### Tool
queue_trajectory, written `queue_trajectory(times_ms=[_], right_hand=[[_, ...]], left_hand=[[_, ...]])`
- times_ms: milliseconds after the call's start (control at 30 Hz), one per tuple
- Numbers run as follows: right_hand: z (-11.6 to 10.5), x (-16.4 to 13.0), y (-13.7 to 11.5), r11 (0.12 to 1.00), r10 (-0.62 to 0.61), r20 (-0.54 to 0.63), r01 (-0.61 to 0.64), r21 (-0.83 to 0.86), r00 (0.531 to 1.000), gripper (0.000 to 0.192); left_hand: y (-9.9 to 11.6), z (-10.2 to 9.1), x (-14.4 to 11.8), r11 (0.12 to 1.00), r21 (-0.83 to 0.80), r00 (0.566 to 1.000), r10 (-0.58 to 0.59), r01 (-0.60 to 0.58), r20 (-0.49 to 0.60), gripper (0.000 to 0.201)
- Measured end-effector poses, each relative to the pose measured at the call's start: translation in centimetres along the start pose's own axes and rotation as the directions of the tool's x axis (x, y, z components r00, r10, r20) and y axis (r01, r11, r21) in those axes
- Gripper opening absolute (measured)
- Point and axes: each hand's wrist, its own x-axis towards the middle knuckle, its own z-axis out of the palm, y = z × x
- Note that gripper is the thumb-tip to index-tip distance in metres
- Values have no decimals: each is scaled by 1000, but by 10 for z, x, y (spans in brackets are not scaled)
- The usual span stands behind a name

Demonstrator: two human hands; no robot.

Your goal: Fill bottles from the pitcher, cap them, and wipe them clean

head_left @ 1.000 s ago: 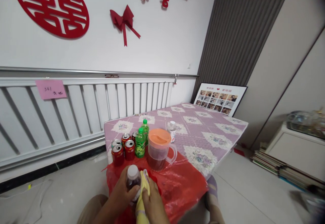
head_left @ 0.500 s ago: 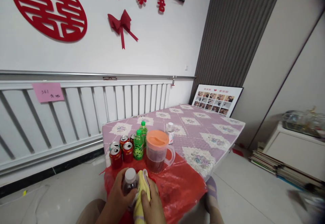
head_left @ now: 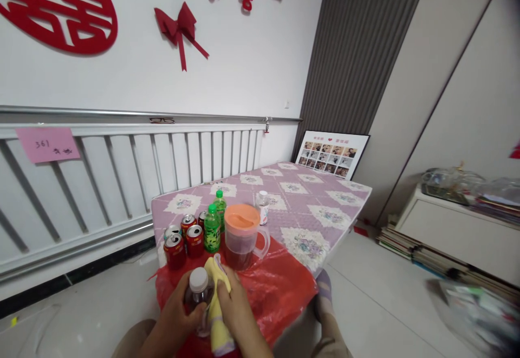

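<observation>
My left hand point(head_left: 177, 314) is wrapped round a clear plastic bottle point(head_left: 202, 295) with a white cap, held upright near the front edge of the table. In my right hand point(head_left: 236, 304) is a folded yellow cloth point(head_left: 219, 314), pressed against the bottle's right side. Just beyond my hands stands a clear pitcher point(head_left: 239, 249) with an orange lid. Two green-capped bottles point(head_left: 212, 230) and several drink cans point(head_left: 195, 240), mostly red, are grouped to its left. Behind the pitcher is a small white-capped bottle point(head_left: 262, 206).
A red plastic sheet point(head_left: 280, 287) covers the table's near end, over a purple floral tablecloth point(head_left: 300, 187). A white radiator point(head_left: 134, 163) runs along the wall. At the far end leans a photo board point(head_left: 331, 154). A white cabinet point(head_left: 442, 222) with stacked books stands at right.
The camera view has turned slightly right, so everything sits further left. My right hand and the cloth have shifted a little against the bottle; both hands keep their holds.
</observation>
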Motion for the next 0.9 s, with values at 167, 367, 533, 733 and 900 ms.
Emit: queue_trajectory(times_ms=[167, 367, 533, 733, 900], right_hand=[[4, -10, 22, 999, 39, 35, -39, 1, 999, 51], [-2, -17, 1, 998, -57, -51, 58, 19, 997, 50], [-9, -10, -29, 985, -166, -65, 169, 42, 984, 50], [-6, 0, -11, 998, -50, -23, 51, 30, 998, 45], [0, -10, 20, 1000, -10, 12, 10, 18, 1000, 45]], left_hand=[[-2, 2, -4, 999, 37, 1000, -20, 20, 6, 60], [-7, -1, -2, 1000, 3, 1000, -19, 19, 23, 63], [-3, 1, -3, 997, -82, 996, -7, 15, 88, 58], [-4, 0, -4, 1000, -9, 1000, -16, 16, 10, 60], [-13, -2, -4, 1000, 5, 999, -28, 28, 17, 63]])
